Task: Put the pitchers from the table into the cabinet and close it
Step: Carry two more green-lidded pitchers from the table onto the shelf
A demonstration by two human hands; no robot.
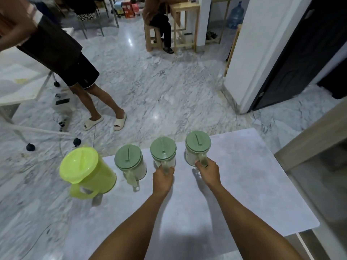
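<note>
A pale bench point(244, 184) carries four lidded pitchers in a row along its far edge. The lime pitcher point(88, 171) stands leftmost, beside a clear green-lidded pitcher point(130, 162). The left hand point(163, 175) grips the handle of the third pitcher point(163, 151), and the right hand point(207, 170) grips the handle of the rightmost pitcher point(198, 145).

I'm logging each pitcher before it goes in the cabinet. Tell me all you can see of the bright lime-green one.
The lime-green pitcher looks like opaque glossy plastic, with a matching round lid, a pouring spout and a looped handle facing the camera. It stands at the table's far left corner, leftmost in the row, beside a sage-lidded pitcher. It appears tilted, possibly from lens distortion. Neither hand touches it.
</note>
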